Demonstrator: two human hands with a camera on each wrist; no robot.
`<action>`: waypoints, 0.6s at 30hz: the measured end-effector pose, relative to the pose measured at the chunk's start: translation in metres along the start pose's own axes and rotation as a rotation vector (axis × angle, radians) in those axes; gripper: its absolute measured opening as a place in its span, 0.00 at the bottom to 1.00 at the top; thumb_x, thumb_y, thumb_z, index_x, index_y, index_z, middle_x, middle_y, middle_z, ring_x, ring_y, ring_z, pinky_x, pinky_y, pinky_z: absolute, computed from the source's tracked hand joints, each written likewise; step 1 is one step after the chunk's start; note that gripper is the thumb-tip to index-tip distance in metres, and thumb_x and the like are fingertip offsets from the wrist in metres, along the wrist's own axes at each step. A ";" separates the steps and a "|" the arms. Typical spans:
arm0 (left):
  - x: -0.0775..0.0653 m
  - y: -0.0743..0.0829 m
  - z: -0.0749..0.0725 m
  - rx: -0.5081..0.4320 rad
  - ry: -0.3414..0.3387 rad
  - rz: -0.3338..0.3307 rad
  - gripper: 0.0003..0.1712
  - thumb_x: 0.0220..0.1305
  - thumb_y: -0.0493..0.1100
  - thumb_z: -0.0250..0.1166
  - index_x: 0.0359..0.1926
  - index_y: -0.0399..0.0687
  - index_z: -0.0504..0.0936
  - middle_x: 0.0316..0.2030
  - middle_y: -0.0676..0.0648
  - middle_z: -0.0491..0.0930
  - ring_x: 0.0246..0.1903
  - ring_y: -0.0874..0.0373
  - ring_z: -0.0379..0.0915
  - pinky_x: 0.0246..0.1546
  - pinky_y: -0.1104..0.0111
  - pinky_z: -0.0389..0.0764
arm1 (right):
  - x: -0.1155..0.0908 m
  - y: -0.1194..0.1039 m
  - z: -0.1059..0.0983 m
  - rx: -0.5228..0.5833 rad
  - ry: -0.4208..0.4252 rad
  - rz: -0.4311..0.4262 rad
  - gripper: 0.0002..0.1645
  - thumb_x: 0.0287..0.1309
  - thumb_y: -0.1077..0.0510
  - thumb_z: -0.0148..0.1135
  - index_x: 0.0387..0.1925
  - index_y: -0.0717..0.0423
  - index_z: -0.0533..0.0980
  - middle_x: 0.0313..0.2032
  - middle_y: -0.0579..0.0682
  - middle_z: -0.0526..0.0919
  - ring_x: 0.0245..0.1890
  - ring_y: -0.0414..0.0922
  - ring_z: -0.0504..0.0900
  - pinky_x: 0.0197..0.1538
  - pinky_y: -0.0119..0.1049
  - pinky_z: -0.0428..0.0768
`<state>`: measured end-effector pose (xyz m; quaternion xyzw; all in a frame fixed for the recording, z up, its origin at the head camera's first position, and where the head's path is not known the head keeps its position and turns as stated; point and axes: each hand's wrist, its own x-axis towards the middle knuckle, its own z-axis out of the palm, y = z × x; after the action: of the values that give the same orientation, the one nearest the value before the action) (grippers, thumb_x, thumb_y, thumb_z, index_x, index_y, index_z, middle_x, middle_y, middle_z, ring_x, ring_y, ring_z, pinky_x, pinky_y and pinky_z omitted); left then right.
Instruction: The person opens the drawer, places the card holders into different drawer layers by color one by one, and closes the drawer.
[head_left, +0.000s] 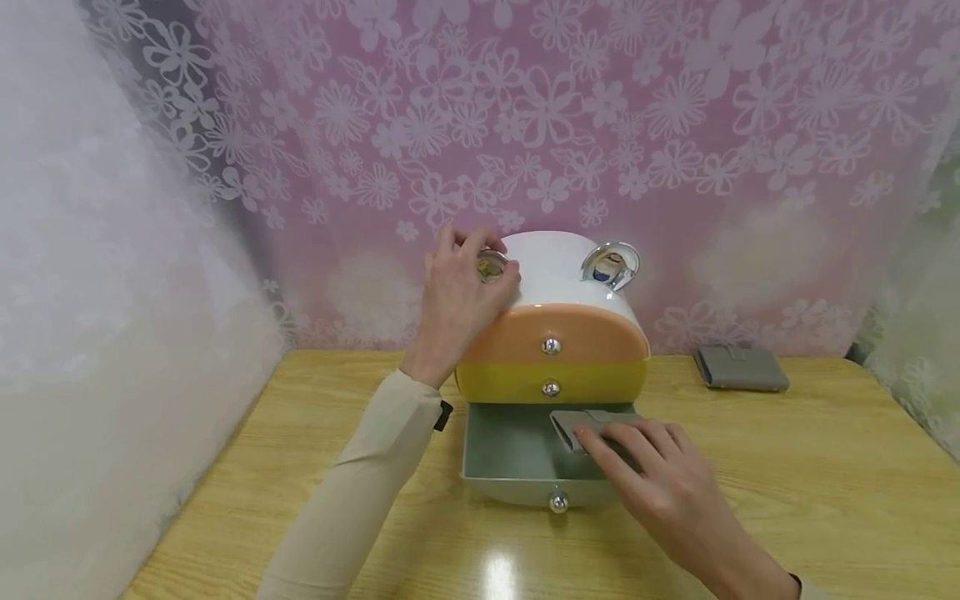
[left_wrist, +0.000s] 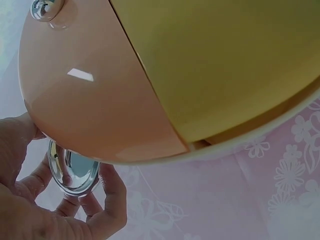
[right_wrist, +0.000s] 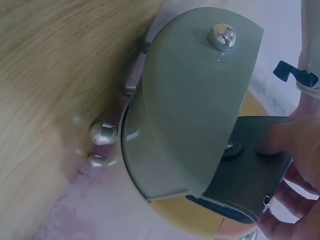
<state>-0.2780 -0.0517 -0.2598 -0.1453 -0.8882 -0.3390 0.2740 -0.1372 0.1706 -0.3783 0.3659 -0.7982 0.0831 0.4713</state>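
Observation:
A small rounded drawer box (head_left: 551, 267) with a white shell stands on the table. Its orange drawer (head_left: 510, 337) and yellow drawer (head_left: 502, 383) are closed, while the green bottom drawer (head_left: 506, 437) is pulled out. My left hand (head_left: 459, 287) curls its thumb and fingers round the silver ear (left_wrist: 75, 170) on the box's left side. In my right hand (head_left: 675, 492), pinched between thumb and fingers, is a grey wallet (right_wrist: 250, 170) with a snap strap. The wallet overlaps the open drawer's right side in the head view.
A second grey wallet (head_left: 741, 368) lies at the back right of the wooden table (head_left: 810, 483). The other silver ear (head_left: 613, 265) juts from the box's right side. Behind stands a pink flowered curtain (head_left: 450, 108). Round silver feet (right_wrist: 104, 133) hold up the box.

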 end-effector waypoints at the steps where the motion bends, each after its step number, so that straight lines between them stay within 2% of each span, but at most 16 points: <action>1: 0.000 0.000 0.000 0.002 -0.002 0.001 0.10 0.68 0.52 0.64 0.45 0.55 0.81 0.47 0.47 0.69 0.47 0.49 0.64 0.47 0.57 0.66 | 0.000 0.000 0.002 -0.006 -0.017 0.001 0.27 0.82 0.60 0.36 0.54 0.56 0.84 0.39 0.53 0.84 0.38 0.51 0.81 0.34 0.46 0.77; 7: 0.001 0.002 0.000 0.007 -0.014 -0.007 0.10 0.68 0.52 0.64 0.46 0.55 0.81 0.48 0.46 0.69 0.47 0.48 0.64 0.47 0.58 0.66 | 0.002 0.002 0.015 -0.044 -0.140 0.011 0.31 0.83 0.59 0.30 0.55 0.53 0.84 0.41 0.51 0.84 0.39 0.50 0.80 0.35 0.44 0.78; 15: 0.001 0.000 -0.001 0.013 -0.010 -0.003 0.11 0.68 0.53 0.64 0.47 0.55 0.81 0.47 0.47 0.69 0.48 0.51 0.64 0.48 0.59 0.66 | 0.006 0.004 0.031 -0.020 -0.180 -0.006 0.37 0.83 0.56 0.23 0.52 0.53 0.85 0.40 0.50 0.84 0.37 0.48 0.79 0.33 0.41 0.79; 16: 0.001 -0.001 -0.001 0.013 -0.011 -0.002 0.11 0.68 0.53 0.64 0.47 0.55 0.81 0.47 0.47 0.69 0.48 0.51 0.64 0.48 0.59 0.66 | 0.006 0.004 0.033 -0.020 -0.187 -0.006 0.34 0.84 0.58 0.27 0.53 0.53 0.84 0.40 0.50 0.84 0.36 0.49 0.79 0.33 0.42 0.79; 18: 0.001 -0.001 0.000 0.012 -0.012 0.001 0.11 0.69 0.53 0.64 0.47 0.55 0.81 0.47 0.47 0.69 0.48 0.51 0.64 0.49 0.58 0.66 | 0.006 0.005 0.035 -0.021 -0.208 -0.006 0.23 0.79 0.62 0.41 0.53 0.53 0.84 0.40 0.50 0.84 0.36 0.49 0.79 0.33 0.42 0.79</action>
<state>-0.2788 -0.0524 -0.2596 -0.1460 -0.8917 -0.3327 0.2699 -0.1664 0.1544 -0.3913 0.3700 -0.8426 0.0347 0.3898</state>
